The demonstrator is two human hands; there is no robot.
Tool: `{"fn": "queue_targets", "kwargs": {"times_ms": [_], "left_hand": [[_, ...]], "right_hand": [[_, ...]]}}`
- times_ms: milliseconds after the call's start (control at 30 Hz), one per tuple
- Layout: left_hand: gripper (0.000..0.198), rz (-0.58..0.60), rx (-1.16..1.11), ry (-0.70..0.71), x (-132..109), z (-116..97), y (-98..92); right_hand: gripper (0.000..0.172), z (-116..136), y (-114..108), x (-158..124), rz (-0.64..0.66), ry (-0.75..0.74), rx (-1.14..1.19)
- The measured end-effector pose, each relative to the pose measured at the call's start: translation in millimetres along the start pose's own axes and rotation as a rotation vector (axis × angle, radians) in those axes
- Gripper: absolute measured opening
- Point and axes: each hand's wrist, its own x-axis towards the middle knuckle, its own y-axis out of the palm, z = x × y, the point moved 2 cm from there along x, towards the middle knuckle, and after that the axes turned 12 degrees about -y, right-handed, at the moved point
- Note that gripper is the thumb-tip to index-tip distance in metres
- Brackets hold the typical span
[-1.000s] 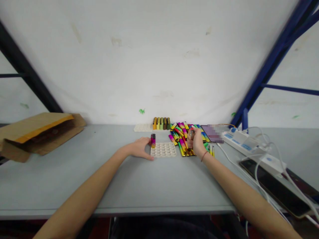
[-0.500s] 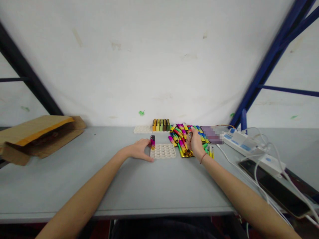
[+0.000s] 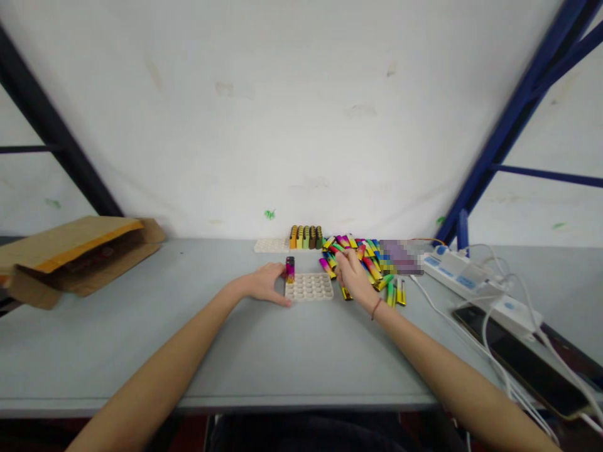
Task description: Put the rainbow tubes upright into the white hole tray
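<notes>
My left hand (image 3: 267, 284) reaches round the left end of a white tray (image 3: 311, 294) with rows of round pockets, thumb at the near corner and fingers at the far one. Beside those fingers a purple-and-gold lighter (image 3: 290, 270) stands upright in the tray's far-left corner. Over the left part of a loose pile of shiny multicoloured lighters (image 3: 374, 269), my right hand (image 3: 354, 276) is closed, palm down. A lighter is in its fingers, almost wholly hidden by them; several lighters of the pile are hidden under the hand too.
Against the wall stands a block of upright lighters (image 3: 306, 237) next to another white tray (image 3: 272, 245). A power strip (image 3: 480, 290), white cables (image 3: 487, 326) and a dark phone (image 3: 518, 361) lie to the right. An open brown paper envelope (image 3: 85, 251) rests at the left.
My right hand has moved left and a little toward me, away from the pile's middle, uncovering lighters there. My left hand, the tray and its upright lighter stay as they were.
</notes>
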Motion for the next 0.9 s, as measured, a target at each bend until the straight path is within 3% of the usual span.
{"fn": "queue_targets", "kwargs": {"times_ms": [67,233,433,767,900], "left_hand": [[0.084,-0.001,0.0,0.001,-0.5,0.0,0.2],[0.081,-0.028,-0.005,0.017,-0.1,1.2,1.7],[0.079,-0.048,-0.019,0.027,2.2,3.5,4.1],[0.078,-0.048,-0.017,0.011,2.0,2.7,4.2],[0.078,-0.044,-0.029,0.006,2.3,3.2,4.6]], "right_hand": [[0.026,17.5,8.9,-3.0,0.011,-0.014,0.003],[0.018,47.4,27.8,-8.7,0.071,-0.28,-0.065],[0.017,35.3,47.7,-15.1,0.146,-0.26,-0.022],[0.021,34.8,53.6,-5.2,0.296,-0.428,-0.482],[0.024,35.1,54.3,-4.4,0.306,-0.445,-0.489]]}}
